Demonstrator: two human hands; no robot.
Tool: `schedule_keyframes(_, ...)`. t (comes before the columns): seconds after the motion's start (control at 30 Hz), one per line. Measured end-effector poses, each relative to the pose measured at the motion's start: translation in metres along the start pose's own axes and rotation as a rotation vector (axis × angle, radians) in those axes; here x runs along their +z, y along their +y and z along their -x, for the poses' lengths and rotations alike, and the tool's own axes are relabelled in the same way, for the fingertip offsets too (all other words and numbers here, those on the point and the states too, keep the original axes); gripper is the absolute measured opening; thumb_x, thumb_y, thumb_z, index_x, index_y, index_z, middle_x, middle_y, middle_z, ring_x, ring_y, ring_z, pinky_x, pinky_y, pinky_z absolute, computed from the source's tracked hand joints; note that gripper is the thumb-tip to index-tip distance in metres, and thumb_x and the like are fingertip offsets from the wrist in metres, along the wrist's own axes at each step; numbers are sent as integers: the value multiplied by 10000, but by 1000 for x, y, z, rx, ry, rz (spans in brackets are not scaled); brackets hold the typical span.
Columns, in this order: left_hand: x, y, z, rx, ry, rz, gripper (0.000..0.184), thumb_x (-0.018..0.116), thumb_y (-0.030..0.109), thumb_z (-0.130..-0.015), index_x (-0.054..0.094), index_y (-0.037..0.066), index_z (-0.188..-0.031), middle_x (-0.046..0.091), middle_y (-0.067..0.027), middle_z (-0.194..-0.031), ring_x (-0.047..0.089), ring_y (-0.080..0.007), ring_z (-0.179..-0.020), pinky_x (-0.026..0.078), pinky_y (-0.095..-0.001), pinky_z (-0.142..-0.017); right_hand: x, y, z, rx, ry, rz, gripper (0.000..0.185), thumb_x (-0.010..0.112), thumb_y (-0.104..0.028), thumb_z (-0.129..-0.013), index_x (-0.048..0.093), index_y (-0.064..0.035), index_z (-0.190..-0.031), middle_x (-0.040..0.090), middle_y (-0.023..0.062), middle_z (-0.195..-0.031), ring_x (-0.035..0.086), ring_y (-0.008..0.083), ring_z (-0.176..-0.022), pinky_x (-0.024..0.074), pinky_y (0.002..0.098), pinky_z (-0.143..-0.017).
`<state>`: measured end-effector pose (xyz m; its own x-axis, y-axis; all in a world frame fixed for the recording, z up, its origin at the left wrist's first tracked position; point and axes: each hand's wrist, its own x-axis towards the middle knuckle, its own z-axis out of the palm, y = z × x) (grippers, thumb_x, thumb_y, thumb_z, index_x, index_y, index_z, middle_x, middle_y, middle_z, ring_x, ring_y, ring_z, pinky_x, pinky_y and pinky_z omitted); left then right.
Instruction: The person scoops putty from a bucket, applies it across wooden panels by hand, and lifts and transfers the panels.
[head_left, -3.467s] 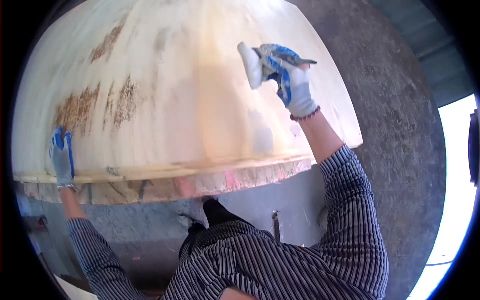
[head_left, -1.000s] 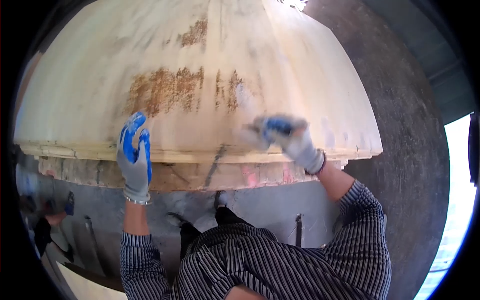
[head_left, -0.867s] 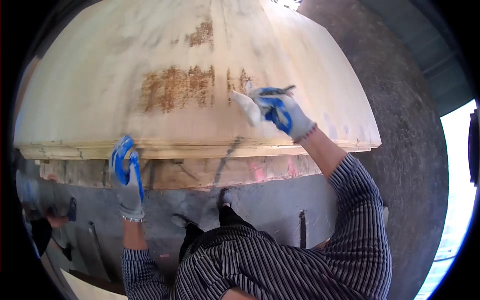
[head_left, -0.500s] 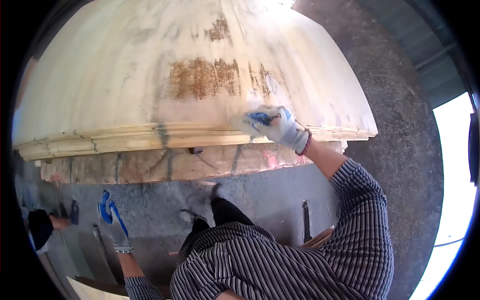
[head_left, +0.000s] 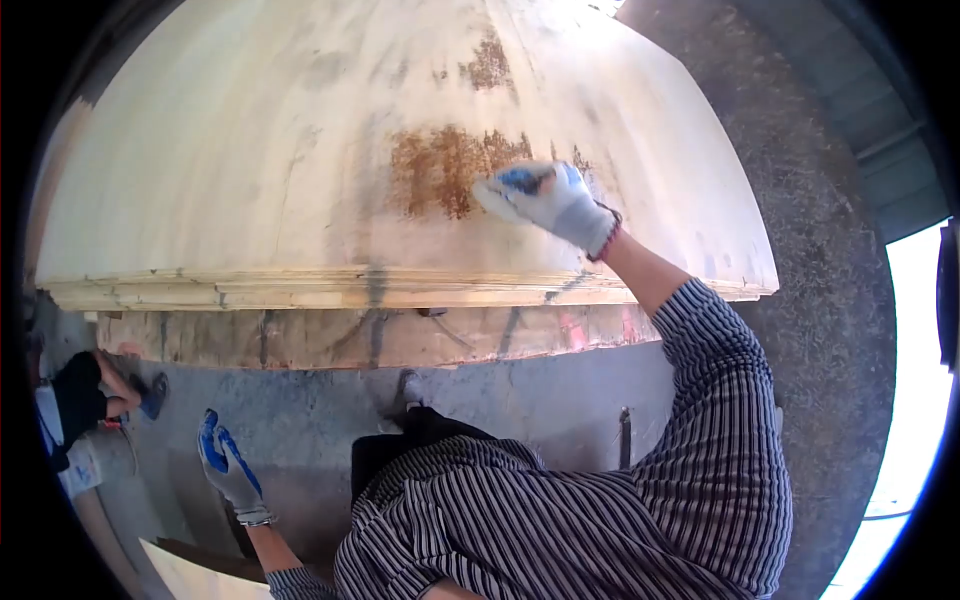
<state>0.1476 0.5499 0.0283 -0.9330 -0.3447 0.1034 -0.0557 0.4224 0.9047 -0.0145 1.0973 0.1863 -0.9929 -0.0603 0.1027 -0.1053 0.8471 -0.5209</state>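
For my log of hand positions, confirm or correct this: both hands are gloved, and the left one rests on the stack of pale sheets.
The left hand isn't on the stack of pale sheets; the head view shows it held apart, above the floor. It and the right hand are indeed gloved.

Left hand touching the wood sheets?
No, the left hand hangs open over the floor, visibly apart from the stacked wood sheets.

Glare along pale panel's [head_left: 340,190] far edge, blown-out white at right, dim floor [head_left: 560,410], fisheye bending
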Motion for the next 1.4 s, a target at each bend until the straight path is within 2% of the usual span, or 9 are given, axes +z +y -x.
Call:
schedule_keyframes(0.23,3,-38,-1,-139,55,170,312,447,-25,-976,539,-80,-1269,572,-145,-1321,534,-208,-1215,413,-309,-1041,8,-22,75,-372,-110,171,296,723,-195,-839,704,-116,-1123,709,117,-1002,695,247,-815,550,336,-742)
schedule_keyframes(0.33,9,-32,-18,-96,-61,40,307,447,-46,-968,538,-77,-1259,567,-154,-1322,537,-216,-1218,419,-317,-1048,21,-58,60,36,10,-642,217,669,-57,-894,685,-2,-1104,722,66,-1034,670,125,-826,540,265,-750)
schedule_keyframes(0.57,-53,-39,-49,-7,-108,21,321,456,-75,-949,532,-78,-1261,581,-158,-1300,549,-227,-1207,434,-327,-1040,68,-137,-67,294,178,-1299,228,663,17,-847,659,19,-1075,692,58,-926,642,149,-778,514,248,-653)
schedule_keyframes(0.67,-90,-84,-44,-145,-40,101,324,446,-49,-963,525,-82,-1276,585,-156,-1294,549,-230,-1205,419,-331,-1056,119,-103,-146,278,-200,-1598,205,609,-52,-858,656,25,-1042,677,68,-882,641,159,-746,528,278,-661)
schedule_keyframes(0.77,-131,-121,-34,-177,111,234,327,444,-29,-972,525,-84,-1285,583,-152,-1296,543,-224,-1207,405,-331,-1065,157,-92,-214,311,22,-1103,282,616,-206,-862,669,11,-1035,694,101,-872,665,224,-771,544,329,-708)
schedule_keyframes(0.83,-154,-125,-30,-188,125,134,341,446,-31,-973,517,-88,-1301,576,-155,-1310,540,-221,-1211,398,-333,-1065,171,-105,-243,410,404,-67,376,655,-333,-819,695,-1,-992,711,164,-892,685,309,-835,547,373,-768)
schedule_keyframes(0.97,-190,-150,-31,-201,102,77,335,450,-20,-977,520,-92,-1296,569,-154,-1324,542,-219,-1209,397,-334,-1061,145,-194,-198,256,110,363,421,676,-408,-809,715,-30,-988,720,170,-958,695,302,-917,547,377,-823)
schedule_keyframes(1.27,-188,-142,-160,-339,92,300,374,437,-35,-966,491,-90,-1332,562,-137,-1345,539,-209,-1216,404,-327,-1046,149,-232,-32,-267,-143,214,261,621,-265,-910,703,-141,-1124,706,117,-1043,689,294,-842,556,361,-776)
schedule_keyframes(1.4,-177,-103,-280,352,135,-15,360,429,-29,-976,499,-84,-1325,540,-137,-1374,530,-222,-1221,415,-323,-1024,146,-255,-66,-199,151,-356,242,662,-82,-902,690,-55,-1141,723,109,-1026,696,168,-919,553,285,-781)
